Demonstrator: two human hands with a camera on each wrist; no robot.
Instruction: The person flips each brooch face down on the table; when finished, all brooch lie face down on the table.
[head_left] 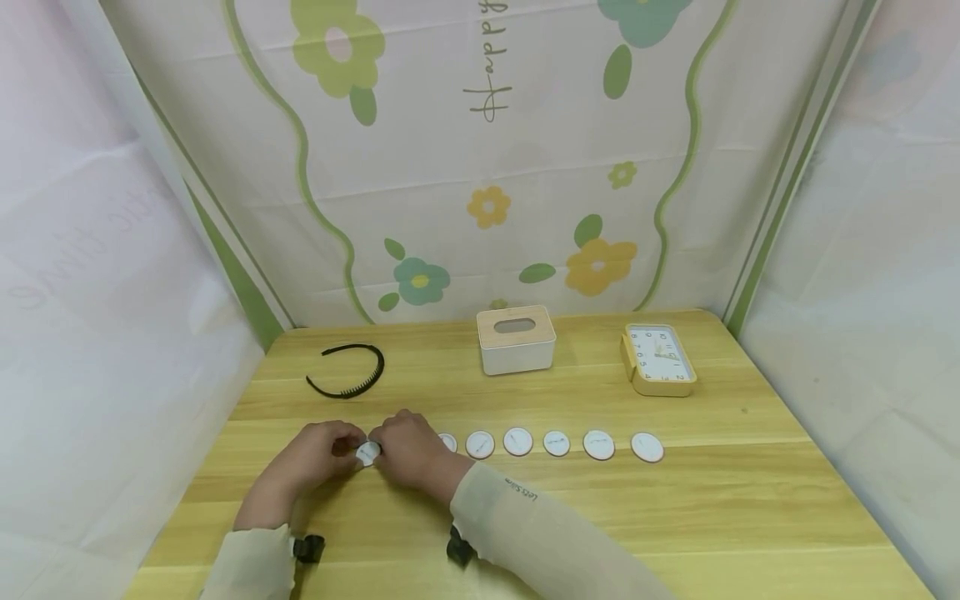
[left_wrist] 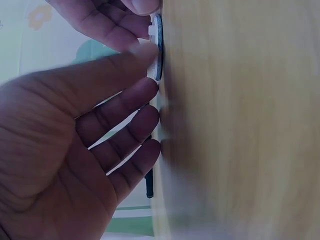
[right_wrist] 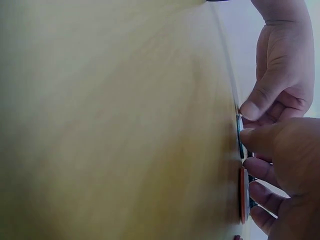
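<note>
Both hands meet at a small white disc (head_left: 367, 453) with handwriting on it, at the left end of a row of similar discs. My left hand (head_left: 318, 454) pinches its left side, and my right hand (head_left: 407, 448) pinches the right side. Seen edge-on in the left wrist view, the disc (left_wrist: 160, 47) has a dark rim and stands close against the tabletop, the left thumb over its face. A red-rimmed disc (right_wrist: 243, 195) lies beside the right fingers in the right wrist view. Fingers cover part of the worked disc's outline.
Several white discs (head_left: 518, 442) run in a row to the right on the wooden table (head_left: 712, 517). Behind them stand a tissue box (head_left: 517, 354) and a yellow alarm clock (head_left: 660, 360). A black headband (head_left: 375, 371) lies at the back left. Printed curtains (head_left: 450, 150) enclose the table.
</note>
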